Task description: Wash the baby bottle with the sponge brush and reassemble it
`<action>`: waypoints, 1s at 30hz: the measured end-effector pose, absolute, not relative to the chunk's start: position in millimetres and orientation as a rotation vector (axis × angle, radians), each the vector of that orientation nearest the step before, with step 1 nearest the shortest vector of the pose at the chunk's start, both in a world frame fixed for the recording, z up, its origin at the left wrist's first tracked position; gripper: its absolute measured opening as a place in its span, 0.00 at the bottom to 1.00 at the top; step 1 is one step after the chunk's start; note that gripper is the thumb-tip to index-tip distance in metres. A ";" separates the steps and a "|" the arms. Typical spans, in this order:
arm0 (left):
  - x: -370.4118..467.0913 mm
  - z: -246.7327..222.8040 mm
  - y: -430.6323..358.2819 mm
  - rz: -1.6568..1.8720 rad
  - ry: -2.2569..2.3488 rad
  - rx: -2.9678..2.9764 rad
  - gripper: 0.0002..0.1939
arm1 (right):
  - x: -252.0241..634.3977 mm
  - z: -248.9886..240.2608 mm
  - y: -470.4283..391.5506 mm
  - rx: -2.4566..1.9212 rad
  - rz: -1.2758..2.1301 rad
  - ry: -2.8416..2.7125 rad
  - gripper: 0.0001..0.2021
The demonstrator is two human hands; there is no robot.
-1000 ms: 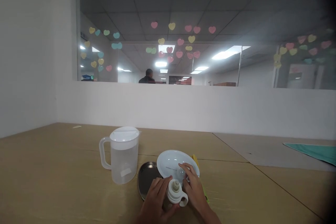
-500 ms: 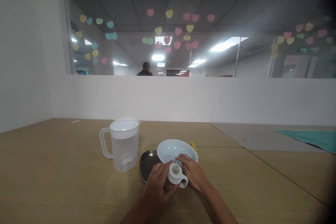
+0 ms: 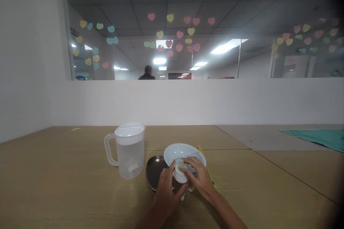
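Observation:
A baby bottle (image 3: 179,176) with a white collar, a pale nipple and side handles stands at the front middle of the table. Wrapped round its left side is my left hand (image 3: 166,189), thumb in front and fingers behind. My right hand (image 3: 201,178) has its thumb and fingertips closed at the nipple and the top of the collar. Right behind the bottle lies a white bowl (image 3: 172,150), with a thin straight line of something across it that I cannot make out. A dark metal dish (image 3: 155,172) sits to the left, partly behind my left hand.
A clear lidded pitcher (image 3: 130,159) with a handle stands left of the dish. Something yellow-green (image 3: 213,181) shows from behind the bowl and my right hand. A teal cloth (image 3: 317,138) lies far right. Behind the window, a person (image 3: 147,73) is visible.
My right hand has moved from behind the bottle's right side onto its top, its fingers now at the nipple. The bottle has turned, and its handles have shifted. The view has shifted slightly.

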State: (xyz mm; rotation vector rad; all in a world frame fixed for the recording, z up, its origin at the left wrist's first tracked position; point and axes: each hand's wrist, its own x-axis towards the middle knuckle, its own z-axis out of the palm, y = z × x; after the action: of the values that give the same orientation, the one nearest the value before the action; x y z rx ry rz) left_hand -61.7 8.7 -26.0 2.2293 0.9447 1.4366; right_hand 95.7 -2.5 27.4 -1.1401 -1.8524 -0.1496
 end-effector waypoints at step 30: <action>-60.4 -26.6 10.6 1.332 0.826 2.039 0.41 | 115.0 14.2 -4.2 -1.013 -0.170 -1.870 0.23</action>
State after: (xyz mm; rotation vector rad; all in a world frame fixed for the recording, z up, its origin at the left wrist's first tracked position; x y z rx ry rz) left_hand -60.4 10.6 -26.6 2.0386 0.8261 1.3317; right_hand 115.0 -4.2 14.2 -1.0131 -1.8701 -0.1697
